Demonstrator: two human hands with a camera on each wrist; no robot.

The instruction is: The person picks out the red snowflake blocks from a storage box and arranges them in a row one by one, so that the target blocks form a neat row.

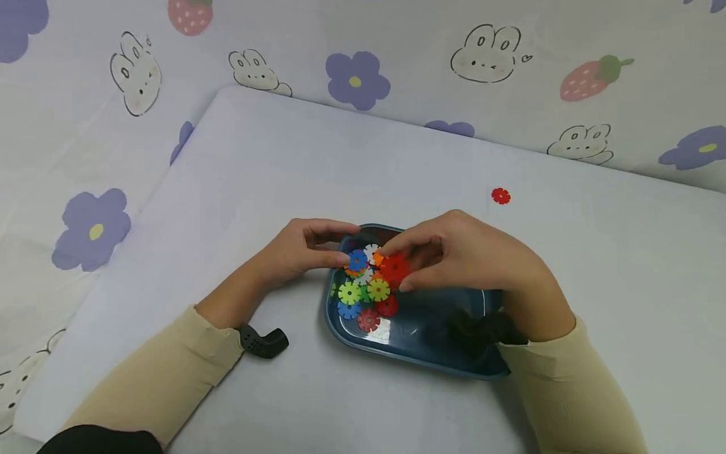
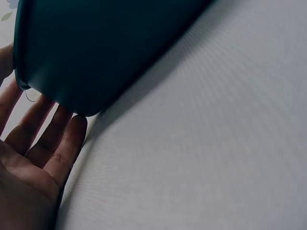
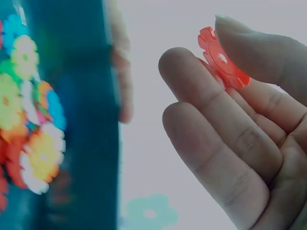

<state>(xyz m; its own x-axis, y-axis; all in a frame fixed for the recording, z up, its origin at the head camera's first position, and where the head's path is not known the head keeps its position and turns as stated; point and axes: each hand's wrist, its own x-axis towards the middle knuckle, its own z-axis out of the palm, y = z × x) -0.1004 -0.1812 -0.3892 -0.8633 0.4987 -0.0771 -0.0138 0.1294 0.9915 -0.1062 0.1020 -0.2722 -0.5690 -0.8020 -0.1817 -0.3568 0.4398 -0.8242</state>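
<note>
At the left end of a dark blue-green tray [image 1: 420, 362] is my left hand [image 1: 300, 249]. It holds the tray end, thumb over the rim by a blue interlocking disc [image 1: 358, 260]. In the left wrist view its fingers [image 2: 45, 136] reach along the outside of the tray's wall. Above the tray, my right hand [image 1: 454, 252] pinches a red interlocking disc [image 3: 222, 58] between thumb and fingers. Several notched discs in yellow-green, white, blue, orange and red are heaped in the tray's left part, beneath the right fingertips; a yellow-green disc [image 1: 378, 290] lies among them.
A lone red disc [image 1: 501, 196] lies on the white tabletop [image 1: 363, 170], behind the tray to the right. Beyond the table's far edge hangs a patterned cloth [image 1: 408, 38] with rabbits, flowers and strawberries. A black wrist device [image 1: 265, 342] sits by the left sleeve.
</note>
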